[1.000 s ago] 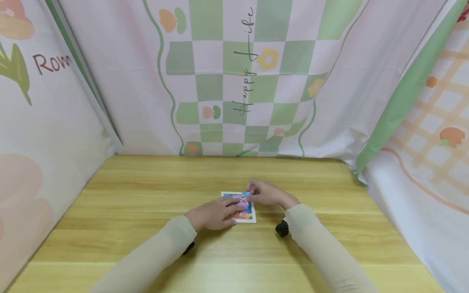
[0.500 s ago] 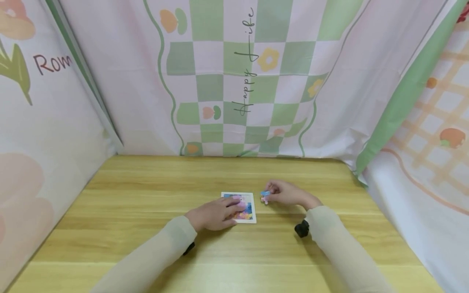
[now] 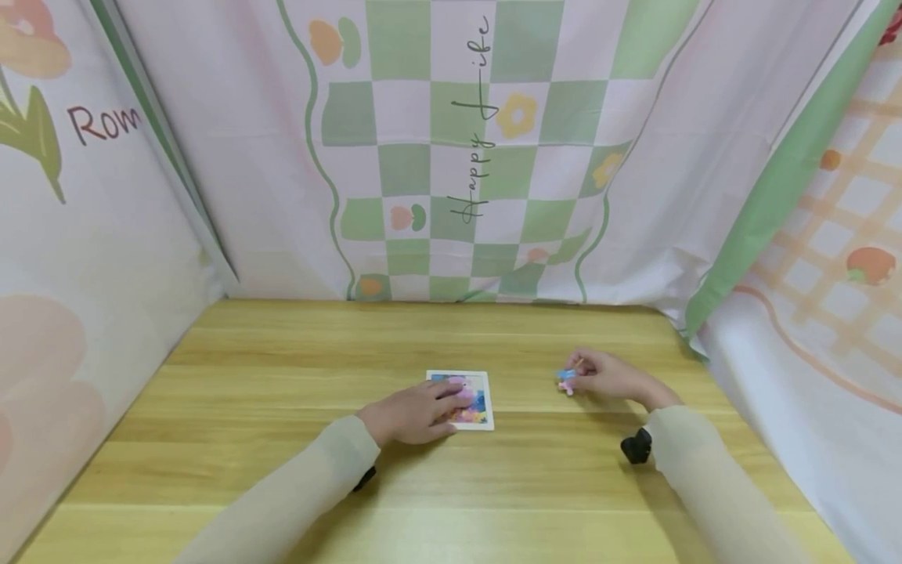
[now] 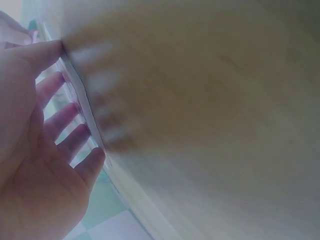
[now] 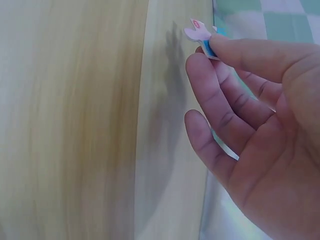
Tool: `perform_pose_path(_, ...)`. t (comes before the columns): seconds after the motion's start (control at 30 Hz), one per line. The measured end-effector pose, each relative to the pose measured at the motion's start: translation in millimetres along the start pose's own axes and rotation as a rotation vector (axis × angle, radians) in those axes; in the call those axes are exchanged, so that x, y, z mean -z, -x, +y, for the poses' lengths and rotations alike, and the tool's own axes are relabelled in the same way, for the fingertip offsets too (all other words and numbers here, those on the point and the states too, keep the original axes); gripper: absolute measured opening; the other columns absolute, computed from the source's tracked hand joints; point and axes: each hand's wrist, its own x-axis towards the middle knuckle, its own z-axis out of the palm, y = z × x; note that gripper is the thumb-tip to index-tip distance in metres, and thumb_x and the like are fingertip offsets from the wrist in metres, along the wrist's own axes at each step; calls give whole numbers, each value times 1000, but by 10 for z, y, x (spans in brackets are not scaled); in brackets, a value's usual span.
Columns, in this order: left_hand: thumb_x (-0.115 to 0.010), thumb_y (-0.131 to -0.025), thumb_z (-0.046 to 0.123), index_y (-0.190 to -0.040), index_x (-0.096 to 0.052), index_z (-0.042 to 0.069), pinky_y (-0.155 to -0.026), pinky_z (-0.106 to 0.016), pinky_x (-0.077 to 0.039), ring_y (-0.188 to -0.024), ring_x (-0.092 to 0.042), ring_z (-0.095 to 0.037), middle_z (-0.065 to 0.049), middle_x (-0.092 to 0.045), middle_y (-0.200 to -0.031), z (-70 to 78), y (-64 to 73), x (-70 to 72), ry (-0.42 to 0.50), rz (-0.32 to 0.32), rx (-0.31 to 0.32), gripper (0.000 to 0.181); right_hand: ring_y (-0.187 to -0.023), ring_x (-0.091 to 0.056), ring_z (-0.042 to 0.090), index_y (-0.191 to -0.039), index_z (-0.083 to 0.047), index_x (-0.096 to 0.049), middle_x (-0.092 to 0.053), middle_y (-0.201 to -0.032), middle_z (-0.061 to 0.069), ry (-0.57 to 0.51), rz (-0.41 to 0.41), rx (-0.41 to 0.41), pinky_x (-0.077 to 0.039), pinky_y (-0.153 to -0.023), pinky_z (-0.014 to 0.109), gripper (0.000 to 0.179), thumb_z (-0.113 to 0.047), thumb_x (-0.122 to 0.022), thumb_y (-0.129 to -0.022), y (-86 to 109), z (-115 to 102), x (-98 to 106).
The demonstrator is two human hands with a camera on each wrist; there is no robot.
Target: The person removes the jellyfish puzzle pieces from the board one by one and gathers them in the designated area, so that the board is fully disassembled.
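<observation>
A small jigsaw puzzle [image 3: 489,407] in a white frame lies flat on the table, with a pink, blue and yellow picture. A pale patch shows at its upper right. My left hand [image 3: 411,413] rests on its left part with fingers spread, hiding much of the picture. In the left wrist view those fingertips touch the puzzle's thin frame [image 4: 84,100]. Off to the right, my right hand [image 3: 611,378] pinches a blue and pink jigsaw piece [image 3: 566,382] between thumb and fingers. The right wrist view shows this jigsaw piece [image 5: 200,32] at the thumb tip, raised above the table.
The wooden table [image 3: 282,345] spreads around both hands. A green and white checked curtain [image 3: 451,258] hangs along its back edge. Printed cloths [image 3: 106,235] close off the left and right sides. Black wrist devices [image 3: 637,446] sit under the sleeves.
My right hand has lifted the jigsaw piece away from the puzzle's upper right and carried it to the right. My left hand has stayed on the puzzle.
</observation>
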Motion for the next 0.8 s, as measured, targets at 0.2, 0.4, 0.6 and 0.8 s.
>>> perform_pose_path(0.2, -49, -106, 38, -157, -37, 21, -119, -41, -26, -148, -27, -27, -7, -28, -162, -3, -5, -19, -12, -5, 14, 55, -86, -66, 26, -116, 7, -54, -69, -95, 14, -52, 26, -32, -53, -76, 31, 26, -10, -63, -99, 205, 195, 157)
perform_pose_path(0.4, -47, -106, 40, -158, -34, 23, -119, -42, -25, -149, -25, -26, -5, -26, -164, -7, -9, -38, -11, -15, 31, 56, -86, -67, 23, -117, 10, -51, -69, -97, 16, -79, 45, -44, -55, -76, 29, 27, -9, -61, -101, 337, 356, 249)
perform_pose_path(0.6, -49, -106, 38, -157, -36, 22, -118, -44, -27, -148, -27, -28, -6, -28, -163, -5, 2, -34, 4, -8, 28, 55, -82, -63, 18, -117, 12, -52, -68, -98, 16, -104, 55, -65, -53, -67, 24, 27, -6, -61, -100, 376, 472, 277)
perform_pose_path(0.8, -50, -106, 37, -157, -37, 21, -118, -45, -28, -147, -28, -29, -7, -29, -162, 6, 4, -16, 28, 1, 27, 55, -88, -60, 18, -116, 13, -58, -66, -101, 15, -73, 68, -96, -51, -69, 24, 26, -8, -62, -99, 371, 487, 269)
